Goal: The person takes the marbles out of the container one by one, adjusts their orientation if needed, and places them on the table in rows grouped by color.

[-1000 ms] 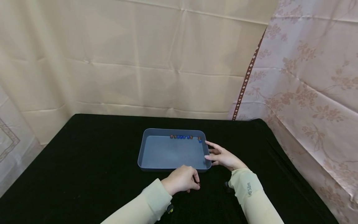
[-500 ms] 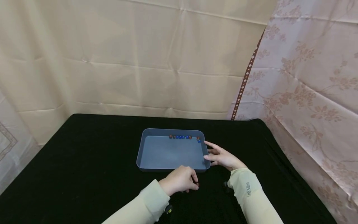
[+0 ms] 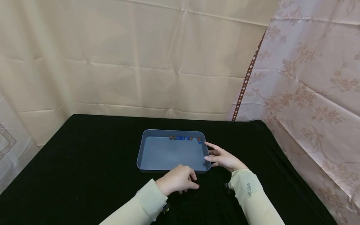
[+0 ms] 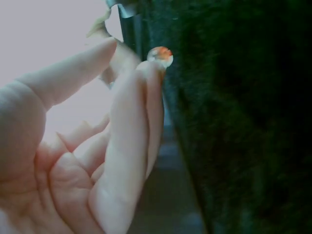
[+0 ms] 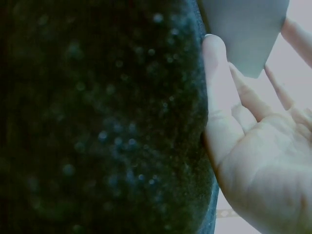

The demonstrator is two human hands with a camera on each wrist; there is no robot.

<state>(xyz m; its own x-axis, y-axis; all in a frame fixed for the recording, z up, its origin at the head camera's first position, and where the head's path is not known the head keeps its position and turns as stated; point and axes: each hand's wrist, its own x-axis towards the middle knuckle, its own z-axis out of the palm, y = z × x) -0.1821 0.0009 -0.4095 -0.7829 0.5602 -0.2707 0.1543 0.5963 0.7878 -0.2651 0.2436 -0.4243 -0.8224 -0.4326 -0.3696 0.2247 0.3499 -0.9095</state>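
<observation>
In the head view my left hand (image 3: 177,180) is over the black cloth, just in front of a blue-grey tray (image 3: 170,153). Its thumb and forefinger stand apart. A clear marble (image 4: 161,56) with red-orange colouring shows right at a fingertip in the left wrist view; whether it touches cannot be told. My right hand (image 3: 225,159) rests with outstretched fingers against the tray's right side. Blue marbles (image 3: 181,138) and brown ones, such as the brown marble (image 3: 170,137), line up along the tray's far wall. Another blue marble (image 3: 199,142) lies in the far right corner beside a brown one.
Black cloth (image 3: 92,162) covers the table around the tray. Behind the table hangs a cream curtain (image 3: 126,62), and a pink floral curtain (image 3: 306,93) hangs along the right side.
My left forefinger has lifted away from the thumb, where the two pinched the marble before. The left hand has shifted slightly left. My right hand keeps its place on the tray.
</observation>
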